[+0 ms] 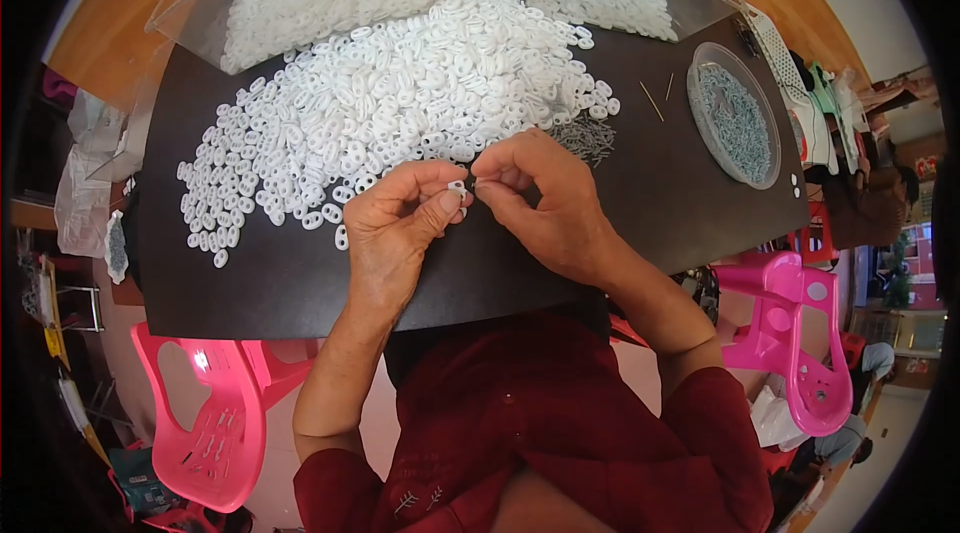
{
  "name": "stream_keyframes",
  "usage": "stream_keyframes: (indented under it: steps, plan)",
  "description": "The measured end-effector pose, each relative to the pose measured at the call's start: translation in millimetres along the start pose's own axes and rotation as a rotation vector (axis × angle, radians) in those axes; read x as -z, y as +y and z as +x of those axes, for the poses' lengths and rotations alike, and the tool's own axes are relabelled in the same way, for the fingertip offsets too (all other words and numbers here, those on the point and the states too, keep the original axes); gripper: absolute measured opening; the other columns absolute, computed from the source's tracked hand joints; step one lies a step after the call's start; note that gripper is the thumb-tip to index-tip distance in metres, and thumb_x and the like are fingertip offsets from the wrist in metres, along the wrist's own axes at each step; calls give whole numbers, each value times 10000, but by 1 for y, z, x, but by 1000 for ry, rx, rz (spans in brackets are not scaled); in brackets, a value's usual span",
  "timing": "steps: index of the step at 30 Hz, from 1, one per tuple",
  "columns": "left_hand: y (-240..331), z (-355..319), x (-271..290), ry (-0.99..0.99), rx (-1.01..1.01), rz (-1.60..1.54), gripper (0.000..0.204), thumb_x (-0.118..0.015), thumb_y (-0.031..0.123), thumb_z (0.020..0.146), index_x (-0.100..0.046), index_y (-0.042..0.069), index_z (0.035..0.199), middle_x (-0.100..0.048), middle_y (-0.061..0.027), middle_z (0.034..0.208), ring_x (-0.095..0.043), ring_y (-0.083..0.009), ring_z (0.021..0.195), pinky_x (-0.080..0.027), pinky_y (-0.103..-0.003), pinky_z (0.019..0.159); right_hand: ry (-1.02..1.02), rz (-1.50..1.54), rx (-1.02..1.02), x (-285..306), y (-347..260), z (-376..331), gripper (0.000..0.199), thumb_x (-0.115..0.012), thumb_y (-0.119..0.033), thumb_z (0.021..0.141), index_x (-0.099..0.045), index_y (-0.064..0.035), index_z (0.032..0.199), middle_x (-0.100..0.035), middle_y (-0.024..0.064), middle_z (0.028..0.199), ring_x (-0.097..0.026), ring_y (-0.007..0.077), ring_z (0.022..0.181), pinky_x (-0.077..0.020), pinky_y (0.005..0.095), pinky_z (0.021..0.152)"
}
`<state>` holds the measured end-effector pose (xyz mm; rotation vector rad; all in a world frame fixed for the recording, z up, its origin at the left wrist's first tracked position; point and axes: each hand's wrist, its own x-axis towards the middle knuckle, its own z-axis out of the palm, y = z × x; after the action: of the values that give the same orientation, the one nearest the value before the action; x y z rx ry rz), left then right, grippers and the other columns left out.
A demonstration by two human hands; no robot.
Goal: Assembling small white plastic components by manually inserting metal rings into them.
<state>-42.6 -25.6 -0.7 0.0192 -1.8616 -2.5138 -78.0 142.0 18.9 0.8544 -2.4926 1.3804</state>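
Your left hand [393, 228] pinches one white oval [457, 187], mid-frame.
Your right hand [550, 203] has its fingertips close beside it; I can't tell if they hold anything. The smooth dark table [680, 198] spreads right, and its curved edge runs below your hands. A bumpy heap of holed ovals [380, 103], too many to count, sits upper middle, by two clear bins [185, 33]. One round tub [693, 98] and two thin sticks [652, 101] lie upper right.

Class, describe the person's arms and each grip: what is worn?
The left sleeve and right sleeve are dark red, stopping around the elbows. The left forearm and right forearm are bare; the left grip and right grip are ungloved.
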Motion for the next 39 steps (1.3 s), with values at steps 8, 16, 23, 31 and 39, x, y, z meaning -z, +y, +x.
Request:
stream_keyframes:
  steps: [8,16,23,31,39]
  plan:
    - [9,-17,-6,39,-7,38,199,-654,29,854,-646,-16,1047,-643,-26,805,-566,-68,721,-440,-181,626,-10,232,-148,0,-8,-5,194,-686,11,764,-622,-31,942,-606,7,817,-535,70,718,-441,226,647]
    - [8,-27,-7,69,-100,49,200,-653,25,856,-640,-32,1047,-634,-28,831,-561,-72,730,-464,-190,679,6,247,-122,-2,-17,-13,184,-694,9,758,-629,-28,926,-601,9,806,-532,68,725,-439,219,650]
    - [11,-31,-10,64,-91,70,204,-655,20,854,-639,-32,1050,-633,-27,828,-560,-71,725,-465,-191,673,24,301,-166,0,-20,-16,181,-702,4,756,-630,-23,920,-604,6,808,-534,67,717,-442,220,650]
    - [13,-35,-17,86,-83,65,193,-664,6,832,-648,-38,1019,-649,-51,807,-575,-81,665,-436,-183,580,22,335,-157,2,-20,-23,174,-695,10,762,-634,-21,922,-614,5,822,-539,66,731,-445,216,663]
    - [11,-43,-18,93,-359,444,148,-666,49,854,-660,-40,973,-599,-3,786,-524,-49,683,-419,-173,606,35,359,-156,1,-25,-29,166,-687,21,765,-633,-19,916,-609,5,833,-531,58,742,-440,210,666]
